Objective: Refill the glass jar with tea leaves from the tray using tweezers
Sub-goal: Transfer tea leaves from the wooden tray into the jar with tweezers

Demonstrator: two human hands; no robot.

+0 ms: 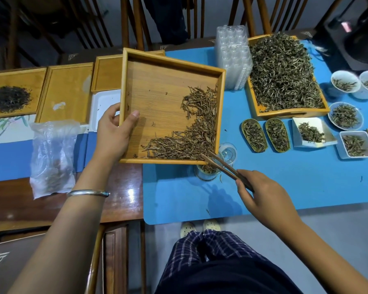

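While left hand (113, 132) tilts tray (157, 85), blue mat (285, 183), wooden table (51, 200), chairs (136, 20)

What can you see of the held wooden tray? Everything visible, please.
The wooden tray is square, light bamboo-like wood with a raised rim. The left hand grips its left edge, thumb inside, tilting it so brown tea leaves bunch along the right side and near right corner. That corner hangs over the glass jar. Tweezers in the right hand reach the leaves there.

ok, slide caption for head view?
Left hand tilts tray; right hand tweezers tea leaves into jar.
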